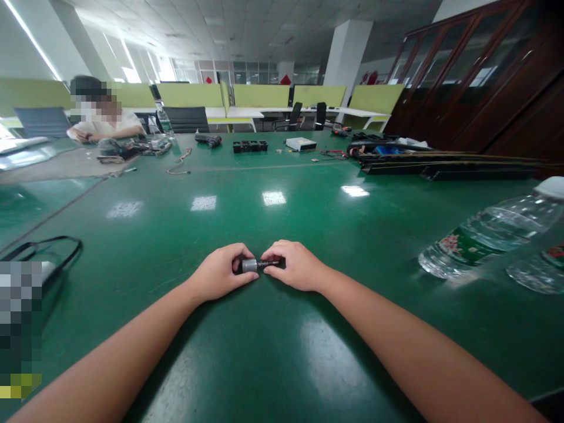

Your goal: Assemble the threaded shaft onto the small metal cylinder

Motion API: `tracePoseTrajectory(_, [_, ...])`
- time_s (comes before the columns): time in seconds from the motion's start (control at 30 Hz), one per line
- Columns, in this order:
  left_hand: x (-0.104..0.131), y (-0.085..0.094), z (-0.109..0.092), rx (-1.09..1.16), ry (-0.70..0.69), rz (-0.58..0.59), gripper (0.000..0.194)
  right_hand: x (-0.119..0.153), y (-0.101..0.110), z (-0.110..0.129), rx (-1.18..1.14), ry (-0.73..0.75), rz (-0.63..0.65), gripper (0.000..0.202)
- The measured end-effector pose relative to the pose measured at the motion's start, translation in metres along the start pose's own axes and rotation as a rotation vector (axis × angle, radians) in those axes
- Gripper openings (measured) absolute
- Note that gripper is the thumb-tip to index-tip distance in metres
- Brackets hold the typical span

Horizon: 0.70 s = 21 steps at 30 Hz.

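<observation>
Near the middle of the green table (247, 220), a small silver cylinder (249, 265) with a dark, thin shaft (268, 264) lies sideways between my hands. My left hand (222, 271) has its thumb and fingers closed around the cylinder's left part. The thumb and fingers of my right hand (297, 265) pinch the dark shaft on the right. The fingers hide both ends of the piece in part.
Two clear water bottles (489, 235) are at the right. A black strap (66, 242) lies at the left. Farther back are a power drill (208, 141), a black block (250, 147), a white box (301, 144), long dark bars (476, 165) and a seated person (106, 123).
</observation>
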State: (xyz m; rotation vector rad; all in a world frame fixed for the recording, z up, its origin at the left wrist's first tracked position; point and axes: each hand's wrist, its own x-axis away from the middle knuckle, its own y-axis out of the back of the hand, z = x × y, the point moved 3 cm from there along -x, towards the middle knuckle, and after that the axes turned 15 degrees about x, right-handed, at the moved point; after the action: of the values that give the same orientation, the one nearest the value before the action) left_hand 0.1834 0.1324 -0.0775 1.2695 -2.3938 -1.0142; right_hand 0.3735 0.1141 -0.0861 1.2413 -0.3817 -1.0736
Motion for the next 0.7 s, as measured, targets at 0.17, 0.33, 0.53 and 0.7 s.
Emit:
tracePoseTrajectory(0.17, [-0.0004,-0.0004,0.0003,-0.004,0.005,0.006,0.029,-0.0019,-0.0012,0.0019,0.008,0.004,-0.009,0.016])
tracePoseTrajectory(0.33, [-0.0014,-0.0005,0.0003,-0.001,-0.011,-0.01,0.029,-0.0033,-0.0026,0.0041,0.019,0.018,0.006,0.017])
tracePoseTrajectory(0.53, [-0.0015,-0.0006,0.0025,-0.011,-0.018,-0.007,0.029,-0.0031,-0.0018,0.0044,0.014,0.025,-0.003,0.016])
tracePoseTrajectory(0.7, [-0.0012,-0.0005,0.0037,-0.015,-0.02,-0.003,0.03,-0.0028,-0.0005,0.0038,0.012,0.03,-0.002,0.014])
